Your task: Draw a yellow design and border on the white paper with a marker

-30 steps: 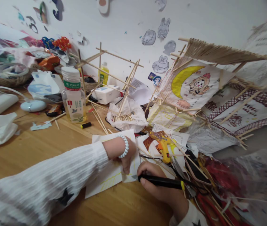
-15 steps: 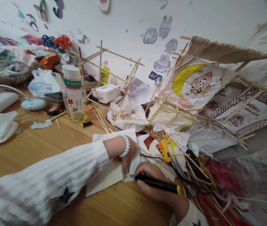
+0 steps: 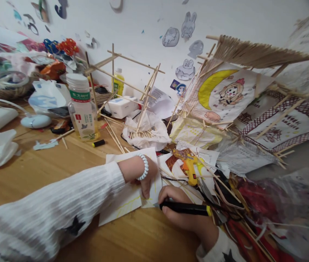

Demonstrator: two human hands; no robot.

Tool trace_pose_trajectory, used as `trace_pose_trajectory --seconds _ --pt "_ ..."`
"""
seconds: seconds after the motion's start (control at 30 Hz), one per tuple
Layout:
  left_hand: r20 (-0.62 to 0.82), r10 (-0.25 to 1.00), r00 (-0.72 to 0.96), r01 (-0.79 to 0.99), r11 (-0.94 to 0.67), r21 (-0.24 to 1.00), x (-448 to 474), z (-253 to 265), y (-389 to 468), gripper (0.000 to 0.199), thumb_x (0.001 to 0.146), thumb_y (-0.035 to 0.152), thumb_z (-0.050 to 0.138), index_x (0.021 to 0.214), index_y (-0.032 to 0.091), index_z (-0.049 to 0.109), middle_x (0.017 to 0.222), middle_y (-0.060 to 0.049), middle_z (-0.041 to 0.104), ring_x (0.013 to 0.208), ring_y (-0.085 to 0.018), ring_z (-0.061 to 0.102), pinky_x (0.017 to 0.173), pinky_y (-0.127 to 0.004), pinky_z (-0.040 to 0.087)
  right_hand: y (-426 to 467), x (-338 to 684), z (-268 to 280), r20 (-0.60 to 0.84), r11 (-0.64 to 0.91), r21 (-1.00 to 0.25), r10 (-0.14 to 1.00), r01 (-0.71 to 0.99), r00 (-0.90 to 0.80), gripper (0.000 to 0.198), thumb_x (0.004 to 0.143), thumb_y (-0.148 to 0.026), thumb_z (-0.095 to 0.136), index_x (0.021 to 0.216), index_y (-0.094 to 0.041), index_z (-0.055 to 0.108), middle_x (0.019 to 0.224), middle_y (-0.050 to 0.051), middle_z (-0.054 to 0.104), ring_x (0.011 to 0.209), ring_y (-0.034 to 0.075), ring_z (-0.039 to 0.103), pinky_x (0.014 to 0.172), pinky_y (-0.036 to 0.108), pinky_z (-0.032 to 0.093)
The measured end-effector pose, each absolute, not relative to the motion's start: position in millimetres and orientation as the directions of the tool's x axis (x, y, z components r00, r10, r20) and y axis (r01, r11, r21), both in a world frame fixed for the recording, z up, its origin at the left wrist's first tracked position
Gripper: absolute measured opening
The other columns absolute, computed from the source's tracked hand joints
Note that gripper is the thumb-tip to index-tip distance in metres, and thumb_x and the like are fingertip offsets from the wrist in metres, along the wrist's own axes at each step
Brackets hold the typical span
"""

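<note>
My right hand (image 3: pixel 177 209) is closed around a black marker (image 3: pixel 185 208) with a yellow end, its tip near the right edge of a white sheet of paper (image 3: pixel 120 214). Yellow lines are drawn on that sheet. My left hand (image 3: pixel 147 178), wearing a pale blue bead bracelet (image 3: pixel 145 166) at the wrist, rests on the paper with one finger stretched down; its other fingers are partly hidden. Left of the sheet, a black marker cap (image 3: pixel 98 143) with a yellow end lies on the wooden table (image 3: pixel 69 163).
A drink bottle (image 3: pixel 82 112) stands behind my left forearm. Beyond the paper are a stick frame (image 3: pixel 135 60) and a yellow glue gun (image 3: pixel 189 169) among loose sticks. A stick house with a moon drawing (image 3: pixel 217 89) rises at right, above plastic bags (image 3: pixel 288 203).
My right hand and the marker have shifted slightly right, away from the paper. The left hand stays on the sheet, and the view has moved a little.
</note>
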State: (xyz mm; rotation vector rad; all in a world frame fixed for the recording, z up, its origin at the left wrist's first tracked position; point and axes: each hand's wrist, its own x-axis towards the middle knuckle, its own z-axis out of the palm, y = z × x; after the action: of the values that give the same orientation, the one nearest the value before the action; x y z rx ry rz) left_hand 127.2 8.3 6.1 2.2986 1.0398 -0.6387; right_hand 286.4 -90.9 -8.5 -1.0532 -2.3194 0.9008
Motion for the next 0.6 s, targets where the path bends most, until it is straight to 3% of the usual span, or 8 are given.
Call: trace_pose_trajectory --seconds 0.1,0.37,0.5,0.6 --pt "-0.746 0.407 0.527 0.794 -0.548 0.262 127 11 9 0.031 0.048 0.043 0.079 0.051 0.016 0.064 0.039 -0.001 0.056 0.044 -0.018 0.056 0.05 -0.028 0.047 -91 287 -7 0.069 0.438 -0.751 0.796 0.494 -0.601 0.01 0.062 -0.014 0.044 0.068 -0.022 0.047 0.067 -0.002 0.054 0.064 0.014 0.051 0.058 0.024 0.04" --pt "-0.716 0.443 0.54 0.808 -0.513 0.292 127 18 4 0.032 0.052 0.044 0.077 0.058 0.015 0.067 0.042 -0.003 0.057 0.045 -0.019 0.055 0.054 -0.031 0.049 -89 292 -10 0.088 0.315 -0.884 0.838 0.345 -0.539 0.006 0.066 -0.021 0.045 0.07 -0.021 0.049 0.068 -0.001 0.049 0.065 0.016 0.048 0.058 0.026 0.038" --pt "-0.719 0.44 0.538 0.799 -0.539 0.269 129 22 0 0.032 0.062 0.045 0.071 0.053 0.016 0.062 0.036 0.0 0.051 0.042 -0.016 0.053 0.052 -0.027 0.047 -88 295 -12 0.129 0.319 -0.905 0.836 0.28 -0.533 0.006 0.069 -0.024 0.045 0.071 -0.02 0.05 0.069 0.001 0.05 0.067 0.018 0.05 0.061 0.028 0.04" --pt "-0.685 0.467 0.558 0.786 -0.562 0.257 129 21 -1 0.035 0.06 0.046 0.072 0.045 0.017 0.058 0.034 0.001 0.05 0.042 -0.016 0.053 0.054 -0.026 0.046 -89 295 -11 0.135 0.345 -0.881 0.838 0.323 -0.528 0.005 0.069 -0.022 0.046 0.072 -0.02 0.05 0.069 0.001 0.051 0.067 0.017 0.05 0.06 0.027 0.04"
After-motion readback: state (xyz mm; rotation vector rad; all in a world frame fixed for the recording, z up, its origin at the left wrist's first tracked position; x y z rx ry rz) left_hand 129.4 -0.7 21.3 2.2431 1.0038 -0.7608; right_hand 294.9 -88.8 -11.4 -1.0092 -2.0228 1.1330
